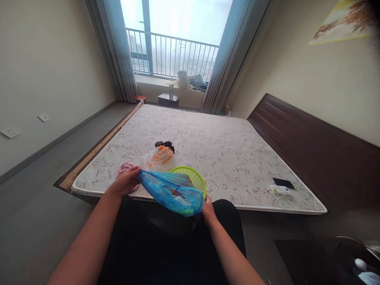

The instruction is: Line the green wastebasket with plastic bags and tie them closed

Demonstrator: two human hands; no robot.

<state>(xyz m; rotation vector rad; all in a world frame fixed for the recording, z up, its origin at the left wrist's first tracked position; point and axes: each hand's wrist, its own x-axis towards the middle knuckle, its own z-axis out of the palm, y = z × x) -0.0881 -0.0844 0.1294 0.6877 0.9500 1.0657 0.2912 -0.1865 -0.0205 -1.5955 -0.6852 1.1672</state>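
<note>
My left hand [128,180] is closed on one edge of a thin blue plastic bag [169,196], stretching it out to the left. At the bag's other end my right hand [208,210] grips its edge, right beside the rim of a green mesh basket [197,178]. The bag hangs across the front of the basket, its mouth spread; what lies inside is hard to make out. Just behind my left hand lies a pink cloth [126,167]. Beyond the bag sit a white and orange plastic bag [162,157] and a crumpled black bag [166,145].
A bare mattress [219,146] printed with letters fills the middle. On its right lie a dark phone [283,183] and a white cabled device [280,191]. A dark headboard [311,138] stands at right, a nightstand [168,100] with a bottle [171,91] at the far side.
</note>
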